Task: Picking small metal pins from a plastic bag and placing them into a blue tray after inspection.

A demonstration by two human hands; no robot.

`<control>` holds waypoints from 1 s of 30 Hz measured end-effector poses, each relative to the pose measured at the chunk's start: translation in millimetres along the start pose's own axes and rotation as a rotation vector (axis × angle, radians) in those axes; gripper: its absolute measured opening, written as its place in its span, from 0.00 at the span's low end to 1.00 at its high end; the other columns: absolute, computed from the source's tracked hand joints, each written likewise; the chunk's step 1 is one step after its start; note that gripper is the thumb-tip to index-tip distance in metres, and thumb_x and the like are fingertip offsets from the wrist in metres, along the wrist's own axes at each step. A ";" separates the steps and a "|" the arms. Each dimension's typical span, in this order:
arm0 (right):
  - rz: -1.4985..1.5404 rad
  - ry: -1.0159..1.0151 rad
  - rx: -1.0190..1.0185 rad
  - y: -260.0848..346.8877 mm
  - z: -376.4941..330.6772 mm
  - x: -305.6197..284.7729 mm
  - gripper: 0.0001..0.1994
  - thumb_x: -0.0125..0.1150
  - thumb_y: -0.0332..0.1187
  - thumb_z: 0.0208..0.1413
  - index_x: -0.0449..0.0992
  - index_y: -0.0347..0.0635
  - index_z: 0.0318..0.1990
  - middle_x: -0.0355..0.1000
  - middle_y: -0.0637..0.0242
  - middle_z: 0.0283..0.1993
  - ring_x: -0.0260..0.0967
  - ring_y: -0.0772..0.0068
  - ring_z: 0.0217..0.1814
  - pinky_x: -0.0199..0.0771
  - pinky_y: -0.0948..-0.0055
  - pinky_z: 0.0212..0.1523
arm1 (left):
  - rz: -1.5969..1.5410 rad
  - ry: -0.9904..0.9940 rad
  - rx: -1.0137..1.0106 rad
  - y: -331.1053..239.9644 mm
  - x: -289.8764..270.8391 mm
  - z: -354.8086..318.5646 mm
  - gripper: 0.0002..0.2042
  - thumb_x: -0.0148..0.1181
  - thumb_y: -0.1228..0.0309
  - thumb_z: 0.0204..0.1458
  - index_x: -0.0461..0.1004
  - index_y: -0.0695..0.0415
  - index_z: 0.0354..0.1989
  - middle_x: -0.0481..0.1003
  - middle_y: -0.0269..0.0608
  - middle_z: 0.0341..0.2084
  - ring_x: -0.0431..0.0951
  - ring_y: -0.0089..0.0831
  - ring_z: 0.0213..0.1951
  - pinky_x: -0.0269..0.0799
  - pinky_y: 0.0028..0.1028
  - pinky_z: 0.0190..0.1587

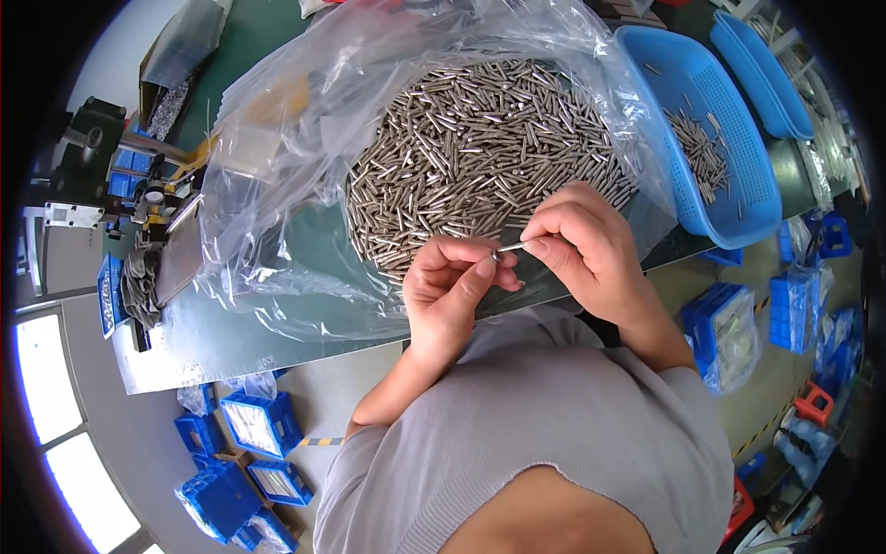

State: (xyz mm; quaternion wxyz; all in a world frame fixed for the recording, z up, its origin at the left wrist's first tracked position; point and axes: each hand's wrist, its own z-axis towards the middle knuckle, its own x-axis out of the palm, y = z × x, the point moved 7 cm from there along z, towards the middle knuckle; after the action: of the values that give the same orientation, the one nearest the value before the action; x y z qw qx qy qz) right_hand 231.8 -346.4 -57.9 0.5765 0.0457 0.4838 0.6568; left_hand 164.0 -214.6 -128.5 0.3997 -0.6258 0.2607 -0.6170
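Between my two hands, near the front edge of the table, is a thin metal pin (509, 246). My right hand (591, 245) pinches its right end between thumb and fingertips. The thumb and index finger of my left hand (450, 282) close on a small metal piece (496, 256) at the pin's other end; its exact shape is too small to make out. Just beyond my hands spreads a large heap of short metal pins (489, 138), lying on clear plastic sheeting (295, 175).
A blue plastic basket (761, 185) holding some pins stands right of the heap, with more blue baskets (761, 78) behind it. Small machine equipment (148, 189) sits at the table's left end. Blue crates (263, 423) stand on the floor at left and right.
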 end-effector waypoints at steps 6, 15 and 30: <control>-0.005 0.016 -0.017 4.7 1.7 -1.7 0.05 0.63 0.25 0.47 0.72 0.38 0.30 0.69 0.64 0.29 0.65 0.65 0.31 0.65 0.71 0.32 | 0.016 0.031 -0.020 2.9 0.0 -1.2 0.04 0.52 0.82 0.56 0.67 0.66 0.38 0.75 0.50 0.37 0.79 0.31 0.33 0.77 0.29 0.40; 0.049 0.038 0.004 2.3 4.2 5.6 0.06 0.65 0.26 0.44 0.71 0.41 0.27 0.69 0.66 0.27 0.66 0.63 0.30 0.66 0.68 0.31 | 0.034 0.055 -0.035 3.2 1.3 -2.4 0.04 0.51 0.82 0.56 0.67 0.66 0.39 0.75 0.49 0.38 0.78 0.31 0.34 0.76 0.29 0.41; 0.336 0.152 0.244 -20.7 -6.1 23.9 0.05 0.62 0.25 0.49 0.71 0.38 0.29 0.68 0.70 0.29 0.64 0.80 0.31 0.62 0.80 0.28 | 0.073 0.057 -0.044 3.5 2.8 -3.0 0.04 0.51 0.83 0.56 0.68 0.66 0.39 0.76 0.48 0.36 0.78 0.29 0.34 0.76 0.28 0.40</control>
State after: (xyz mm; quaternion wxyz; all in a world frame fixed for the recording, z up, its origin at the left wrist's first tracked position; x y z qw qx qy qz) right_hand 234.9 -333.6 -87.3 0.4112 0.1453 0.5873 0.6818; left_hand 162.0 -219.4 -130.1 0.4005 -0.6066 0.3080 -0.6138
